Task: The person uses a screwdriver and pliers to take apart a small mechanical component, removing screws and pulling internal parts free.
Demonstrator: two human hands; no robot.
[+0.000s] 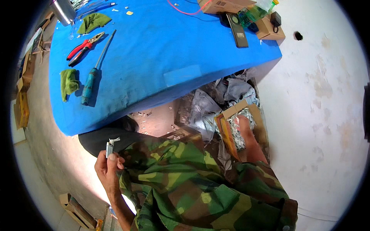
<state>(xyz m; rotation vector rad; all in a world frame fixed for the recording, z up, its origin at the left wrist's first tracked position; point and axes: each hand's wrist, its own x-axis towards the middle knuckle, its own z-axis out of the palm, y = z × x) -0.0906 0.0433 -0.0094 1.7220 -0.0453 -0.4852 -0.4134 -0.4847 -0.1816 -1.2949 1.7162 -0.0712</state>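
Note:
My left hand (110,165) pinches a small silver-grey rectangular piece (110,149) between thumb and fingers, held upright above my lap. Thin white strips stick out of its top end. Down to the right, below the table's edge, my right hand (243,125) reaches into an open cardboard box (226,134). Many thin, silvery-white strips (239,143) fill that box. The fingertips of this hand are lost among the strips, so whether they grip any is hidden.
On the blue-covered table (154,57) lie red-handled pliers (84,49), a teal-handled screwdriver (92,79), green cloths (69,84) and a dark phone-like device (237,30). Plastic bags (204,111) crowd beside the box. A white wall (320,115) stands at the right.

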